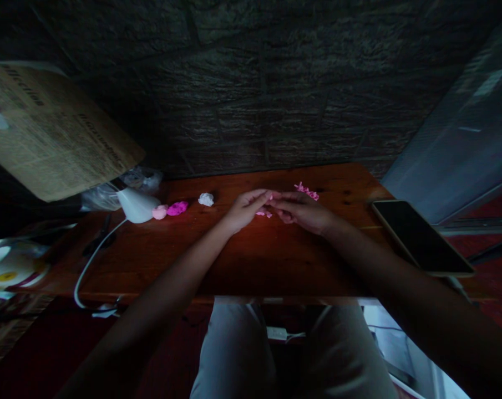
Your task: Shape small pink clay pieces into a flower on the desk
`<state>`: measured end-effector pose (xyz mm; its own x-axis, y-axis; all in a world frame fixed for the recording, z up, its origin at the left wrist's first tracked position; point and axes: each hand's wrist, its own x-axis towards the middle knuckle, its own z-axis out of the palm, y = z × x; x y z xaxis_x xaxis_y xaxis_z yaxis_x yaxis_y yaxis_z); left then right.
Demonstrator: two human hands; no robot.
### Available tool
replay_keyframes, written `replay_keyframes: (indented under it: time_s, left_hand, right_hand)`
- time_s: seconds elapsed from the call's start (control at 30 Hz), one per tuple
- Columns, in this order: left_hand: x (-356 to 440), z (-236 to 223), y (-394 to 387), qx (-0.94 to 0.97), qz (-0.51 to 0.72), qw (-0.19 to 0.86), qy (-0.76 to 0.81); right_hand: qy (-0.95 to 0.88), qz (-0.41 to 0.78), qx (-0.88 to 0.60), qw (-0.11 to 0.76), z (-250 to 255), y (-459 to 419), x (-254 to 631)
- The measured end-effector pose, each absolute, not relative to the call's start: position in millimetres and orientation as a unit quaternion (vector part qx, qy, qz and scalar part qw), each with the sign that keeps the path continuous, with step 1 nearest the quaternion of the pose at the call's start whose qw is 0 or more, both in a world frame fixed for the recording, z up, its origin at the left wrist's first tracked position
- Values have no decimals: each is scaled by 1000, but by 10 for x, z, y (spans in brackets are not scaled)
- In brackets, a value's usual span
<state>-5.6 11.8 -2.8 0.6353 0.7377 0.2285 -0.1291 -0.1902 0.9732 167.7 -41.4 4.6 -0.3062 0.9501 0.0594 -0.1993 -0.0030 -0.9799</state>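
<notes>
Pink, small clay-like piece (271, 198) between the meeting fingertips of both hands.
The left hand (247, 206) and right hand (304, 212) seem equally near, fingers closed together on it; its long axis is too small to tell. Both forearms slant inward, with the hands angled toward each other. Just beyond the right fingers lies a knobbly pink clay-like strand (307, 192); left of the fingers, a crumpled white lump (206, 199), then a bright magenta lump (178, 208).

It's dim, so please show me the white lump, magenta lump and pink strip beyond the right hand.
White lump (206, 199), head view: crumpled middle.
Magenta lump (178, 208), head view: its middle.
Pink strip (306, 190), head view: knobbly middle.
</notes>
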Motion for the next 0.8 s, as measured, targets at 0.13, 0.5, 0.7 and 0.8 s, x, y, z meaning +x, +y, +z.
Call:
replay_keyframes:
  time_s: [0.13, 0.5, 0.7, 0.8]
  left_hand:
    - [-58, -14, 110, 681, 381, 580, 234]
    - [-73, 8, 111, 669, 416, 566, 244]
    - [-76, 4, 124, 673, 412, 565, 242]
    - [-78, -14, 139, 666, 412, 572, 242]
  right_hand:
    - [-528, 611, -356, 471, 51, -414, 1686]
    - [-546, 592, -361, 470, 31, -390, 1713]
    - [-550, 587, -364, 469, 36, -399, 1708]
    - [-551, 585, -362, 472, 46, -402, 1705]
